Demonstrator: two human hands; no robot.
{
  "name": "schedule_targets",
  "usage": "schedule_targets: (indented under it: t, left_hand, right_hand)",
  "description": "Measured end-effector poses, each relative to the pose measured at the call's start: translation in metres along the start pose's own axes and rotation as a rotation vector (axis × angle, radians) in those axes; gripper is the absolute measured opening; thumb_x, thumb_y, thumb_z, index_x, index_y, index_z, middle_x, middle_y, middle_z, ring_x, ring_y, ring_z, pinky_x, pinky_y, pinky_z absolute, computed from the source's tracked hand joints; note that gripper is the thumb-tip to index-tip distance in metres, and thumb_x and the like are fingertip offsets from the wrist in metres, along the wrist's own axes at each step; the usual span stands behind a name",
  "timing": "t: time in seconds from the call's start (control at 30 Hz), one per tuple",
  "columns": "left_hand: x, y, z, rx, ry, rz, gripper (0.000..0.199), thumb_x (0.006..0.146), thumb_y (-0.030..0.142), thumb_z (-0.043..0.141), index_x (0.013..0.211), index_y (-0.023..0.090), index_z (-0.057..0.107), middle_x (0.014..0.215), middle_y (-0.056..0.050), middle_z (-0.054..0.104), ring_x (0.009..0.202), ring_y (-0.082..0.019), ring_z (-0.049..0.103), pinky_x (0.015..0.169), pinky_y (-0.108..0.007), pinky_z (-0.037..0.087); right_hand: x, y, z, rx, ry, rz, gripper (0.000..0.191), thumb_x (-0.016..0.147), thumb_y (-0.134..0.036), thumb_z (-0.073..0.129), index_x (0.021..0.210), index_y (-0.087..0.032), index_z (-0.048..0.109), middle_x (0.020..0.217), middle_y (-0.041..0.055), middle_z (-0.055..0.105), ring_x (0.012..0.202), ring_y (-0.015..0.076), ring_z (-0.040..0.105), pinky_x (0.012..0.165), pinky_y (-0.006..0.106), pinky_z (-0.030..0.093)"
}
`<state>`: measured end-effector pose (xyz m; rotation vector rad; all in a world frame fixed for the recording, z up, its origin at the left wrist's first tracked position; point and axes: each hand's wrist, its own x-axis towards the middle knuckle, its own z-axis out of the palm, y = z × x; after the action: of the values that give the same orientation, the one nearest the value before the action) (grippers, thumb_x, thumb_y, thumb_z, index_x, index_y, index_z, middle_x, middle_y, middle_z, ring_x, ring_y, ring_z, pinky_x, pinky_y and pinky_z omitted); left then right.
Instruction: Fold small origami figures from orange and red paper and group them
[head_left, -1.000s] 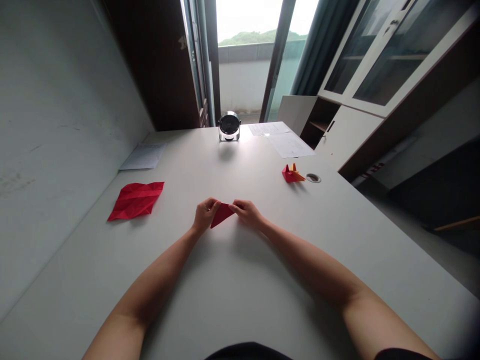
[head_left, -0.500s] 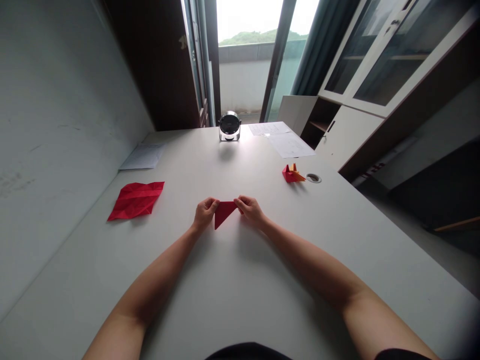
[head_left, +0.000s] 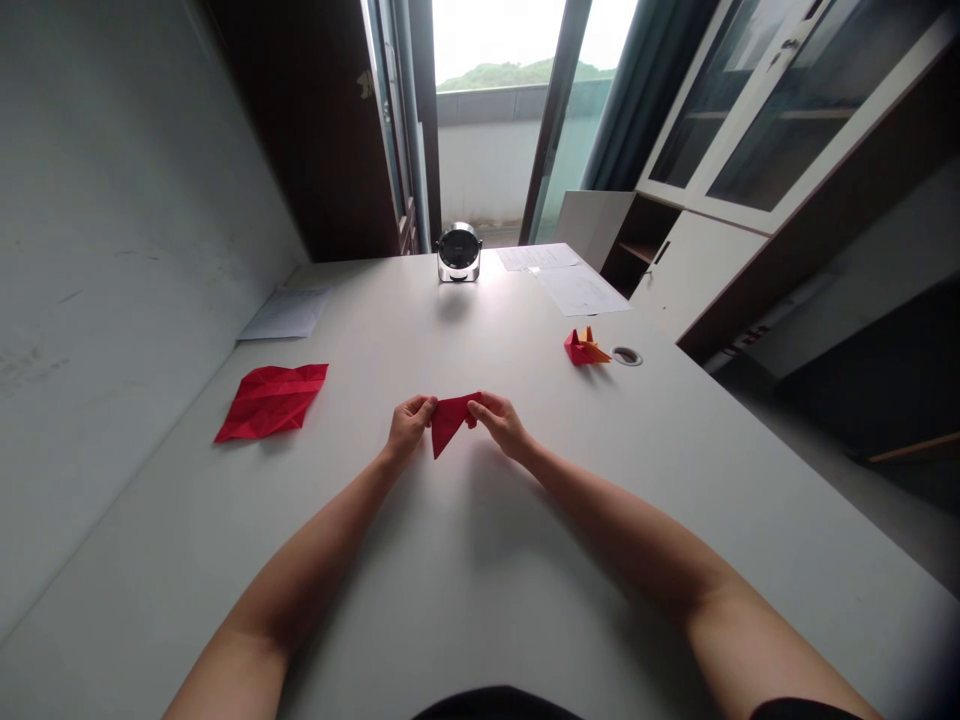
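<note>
A folded triangle of red paper (head_left: 451, 418) is stretched between my two hands, just above the white table, with one point hanging down. My left hand (head_left: 409, 424) pinches its upper left corner between thumb and fingers. At the other end, my right hand (head_left: 502, 420) grips the upper right part, the thumb lying over the paper's face. The fingers behind the paper are partly hidden.
On the white table (head_left: 480, 590), a creased red sheet (head_left: 274, 402) lies to the left. Toward the right are a red and orange folded paper piece (head_left: 586, 346) and a tape roll (head_left: 627, 356). A round black device (head_left: 459, 252) and paper sheets (head_left: 581, 288) occupy the far end.
My right hand has shifted its hold further in over the red paper, whose right corner now tilts upward. The lower point has swung slightly right. My left hand has barely moved.
</note>
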<state>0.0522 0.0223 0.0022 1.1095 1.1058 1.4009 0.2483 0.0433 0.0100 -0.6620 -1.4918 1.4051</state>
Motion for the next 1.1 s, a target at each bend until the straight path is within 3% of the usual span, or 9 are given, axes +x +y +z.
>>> schedule_targets:
  t: [0.27, 0.5, 0.77, 1.1]
  left_hand:
    - [0.002, -0.004, -0.002, -0.059, -0.040, -0.042, 0.041, 0.080, 0.054, 0.074, 0.073, 0.015, 0.067, 0.060, 0.002, 0.053, 0.054, -0.008, 0.041, 0.053, -0.022, 0.032]
    - [0.001, -0.004, -0.003, -0.061, -0.135, -0.071, 0.042, 0.081, 0.057, 0.071, 0.078, 0.015, 0.067, 0.063, 0.001, 0.055, 0.055, -0.009, 0.045, 0.056, -0.023, 0.037]
    - [0.001, 0.000, 0.000, 0.074, -0.036, 0.032, 0.040, 0.081, 0.055, 0.070, 0.081, 0.015, 0.071, 0.068, -0.002, 0.063, 0.063, -0.012, 0.054, 0.064, -0.026, 0.046]
    - [0.000, -0.004, -0.001, 0.146, -0.077, 0.049, 0.035, 0.083, 0.049, 0.070, 0.089, 0.015, 0.072, 0.072, -0.003, 0.066, 0.068, -0.014, 0.060, 0.065, -0.026, 0.048]
  right_hand:
    - [0.000, 0.001, 0.002, 0.010, -0.008, 0.001, 0.034, 0.086, -0.052, 0.069, 0.088, -0.018, 0.067, 0.074, 0.0025, 0.064, 0.066, 0.0152, 0.059, 0.064, 0.030, 0.049]
    - [0.001, -0.001, 0.001, 0.026, -0.015, 0.046, 0.039, 0.086, -0.056, 0.066, 0.096, -0.018, 0.067, 0.076, 0.0027, 0.064, 0.067, 0.0158, 0.058, 0.066, 0.031, 0.050]
    - [0.003, 0.007, 0.002, 0.006, 0.006, 0.091, 0.038, 0.083, -0.052, 0.068, 0.098, -0.018, 0.065, 0.077, 0.0022, 0.065, 0.066, 0.0148, 0.056, 0.063, 0.029, 0.047]
    - [0.006, 0.021, -0.002, -0.141, 0.095, 0.057, 0.027, 0.080, -0.043, 0.069, 0.088, -0.017, 0.063, 0.076, 0.0003, 0.064, 0.068, 0.0141, 0.056, 0.061, 0.026, 0.044]
